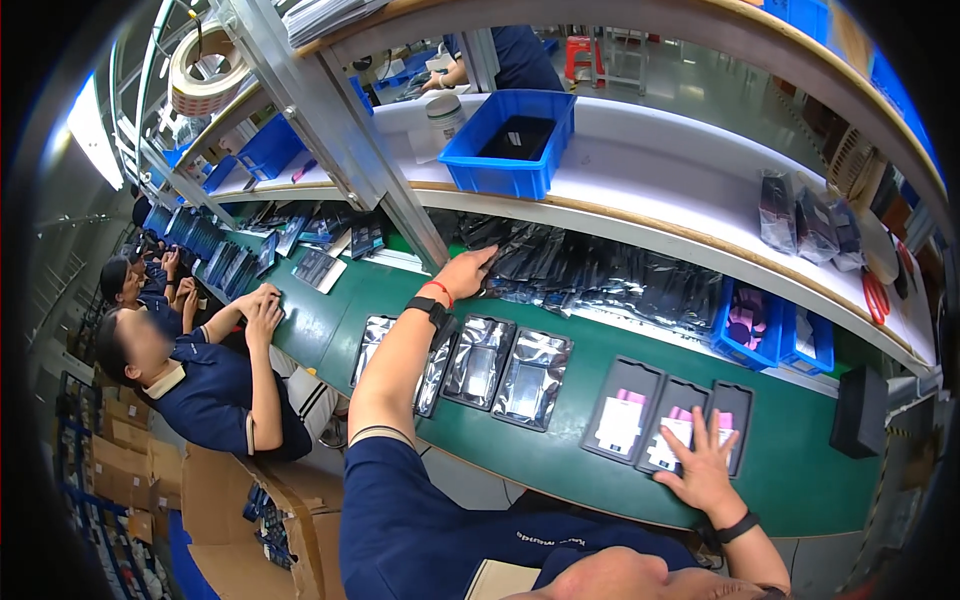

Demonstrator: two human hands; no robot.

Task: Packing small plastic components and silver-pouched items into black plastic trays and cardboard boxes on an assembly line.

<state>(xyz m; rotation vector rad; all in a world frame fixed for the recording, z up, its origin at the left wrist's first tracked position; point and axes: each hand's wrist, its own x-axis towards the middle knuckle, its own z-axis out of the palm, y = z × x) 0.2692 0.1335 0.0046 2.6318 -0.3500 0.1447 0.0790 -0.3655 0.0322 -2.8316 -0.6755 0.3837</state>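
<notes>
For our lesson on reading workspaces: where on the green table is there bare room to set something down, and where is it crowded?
Bare green table lies between the black trays under the right hand and the black box. A narrower gap separates the trays from the silver pouches. The dark bag pile, reached by the left hand, is crowded.

A blue plastic bin (512, 140) holding a dark item sits on the white shelf (660, 165), beside a white jar (444, 115). A tape roll (205, 70) hangs above; cardboard boxes (125, 450) stack on the floor.
</notes>
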